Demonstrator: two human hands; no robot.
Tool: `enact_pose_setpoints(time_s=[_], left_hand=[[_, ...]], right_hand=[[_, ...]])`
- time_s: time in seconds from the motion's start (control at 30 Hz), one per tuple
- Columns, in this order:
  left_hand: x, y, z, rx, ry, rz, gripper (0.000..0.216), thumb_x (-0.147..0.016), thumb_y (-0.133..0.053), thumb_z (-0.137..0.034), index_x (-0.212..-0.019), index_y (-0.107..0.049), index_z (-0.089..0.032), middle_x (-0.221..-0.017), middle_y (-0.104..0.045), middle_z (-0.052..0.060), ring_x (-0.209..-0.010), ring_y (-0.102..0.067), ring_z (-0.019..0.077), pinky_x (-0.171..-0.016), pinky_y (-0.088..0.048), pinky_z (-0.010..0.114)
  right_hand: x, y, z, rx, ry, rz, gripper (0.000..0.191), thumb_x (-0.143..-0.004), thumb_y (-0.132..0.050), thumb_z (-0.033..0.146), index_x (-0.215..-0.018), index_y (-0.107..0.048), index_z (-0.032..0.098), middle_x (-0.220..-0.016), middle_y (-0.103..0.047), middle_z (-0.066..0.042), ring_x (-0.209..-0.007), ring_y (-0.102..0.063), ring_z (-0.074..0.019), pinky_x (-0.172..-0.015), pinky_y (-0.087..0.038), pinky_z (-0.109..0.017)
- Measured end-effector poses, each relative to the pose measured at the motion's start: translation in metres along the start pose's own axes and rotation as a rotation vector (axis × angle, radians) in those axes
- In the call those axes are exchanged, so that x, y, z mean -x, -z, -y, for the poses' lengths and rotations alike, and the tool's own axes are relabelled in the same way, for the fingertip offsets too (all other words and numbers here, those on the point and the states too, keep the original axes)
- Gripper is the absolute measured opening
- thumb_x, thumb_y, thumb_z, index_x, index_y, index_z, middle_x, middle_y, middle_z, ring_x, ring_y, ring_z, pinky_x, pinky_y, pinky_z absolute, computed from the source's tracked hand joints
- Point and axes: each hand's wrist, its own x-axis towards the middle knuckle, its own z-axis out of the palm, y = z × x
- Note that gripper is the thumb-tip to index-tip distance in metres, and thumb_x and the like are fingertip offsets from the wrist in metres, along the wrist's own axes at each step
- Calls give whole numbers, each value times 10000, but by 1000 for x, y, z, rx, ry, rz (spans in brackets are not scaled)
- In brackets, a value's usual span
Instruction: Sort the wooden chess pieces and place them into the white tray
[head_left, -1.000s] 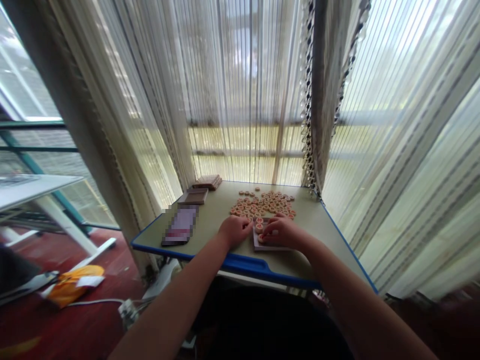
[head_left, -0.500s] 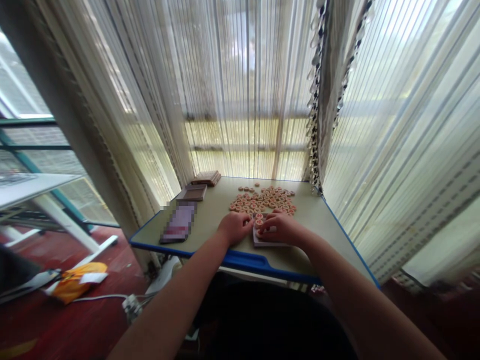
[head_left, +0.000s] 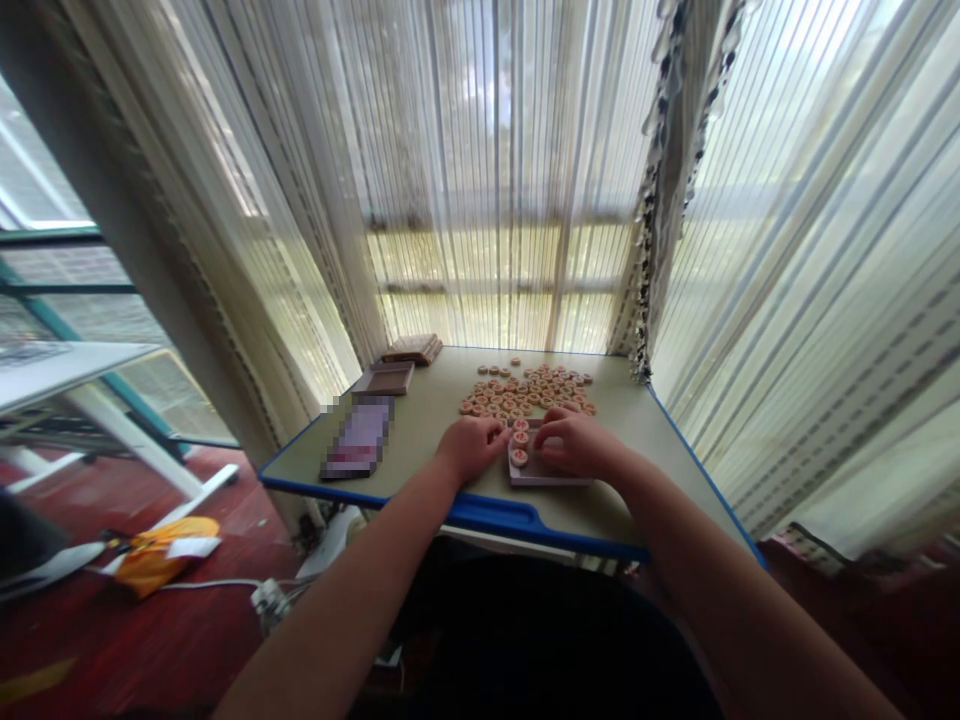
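Observation:
A shallow light-coloured box (head_left: 551,481) lies near the table's front edge. Three round Chinese chess pieces (head_left: 520,439) with red characters form a column along its left side. My right hand (head_left: 576,442) hovers over the box, just right of that column, its bent fingers apart and no piece visible in them. My left hand (head_left: 472,446) rests at the box's left rim with curled fingers pressed together; what they hold, if anything, is hidden. Beyond both hands spreads a heap of loose Chinese chess pieces (head_left: 525,392).
A blurred-out phone-like rectangle (head_left: 360,437) lies on the left of the blue-edged table (head_left: 420,440). Behind it are a shallow tray (head_left: 388,380) and a folded wooden-looking board (head_left: 412,348). Sheer curtains (head_left: 495,180) hang close to the table's far edge.
My right hand has drawn back slightly right from the lowest piece, which now sits uncovered in the column. My left hand stays at the box's rim. The camera view has shifted slightly.

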Motion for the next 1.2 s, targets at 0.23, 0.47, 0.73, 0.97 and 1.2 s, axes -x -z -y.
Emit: enact_pose_setpoints(time_s=[0.23,0.47,0.73,0.97,1.2], left_hand=[[0,0,0,23,-10,-11,413,-845,-380,-449,-641,-629,-190,-613,-615,40,-581,-522,143,-559,-312,256],[0,-1,0,3,-19,-17,436,-841,-376,-473,-623,-621,-186,-614,-610,42,-570,-506,142,-545,-298,263],[-1,2,-2,4,6,31,497,-877,-304,-480,-679,-646,-177,-686,-655,60,-639,-563,145,-603,-359,247],[-1,-1,1,98,-7,17,590,-911,-177,-480,-749,-663,-187,-736,-683,61,-719,-623,157,-648,-404,246],[-2,1,-1,28,12,29,621,-909,-143,-493,-777,-663,-181,-740,-682,78,-722,-624,167,-633,-405,253]], right_hand=[[-1,-1,4,37,19,37,310,-731,-543,165,-930,-718,326,-827,-582,-51,-806,-462,-202,-776,-360,-339],[-2,-1,5,35,24,45,303,-733,-548,180,-946,-714,317,-828,-590,-51,-804,-465,-198,-773,-361,-334],[-2,-4,3,37,22,35,292,-737,-555,198,-964,-708,301,-832,-593,-46,-809,-480,-183,-770,-369,-310],[-2,-3,5,57,1,27,246,-767,-533,232,-911,-720,300,-799,-591,-39,-793,-478,-178,-773,-359,-305],[-7,-7,0,160,-93,22,266,-809,-482,321,-927,-714,266,-853,-611,-57,-887,-494,-207,-834,-336,-317]])
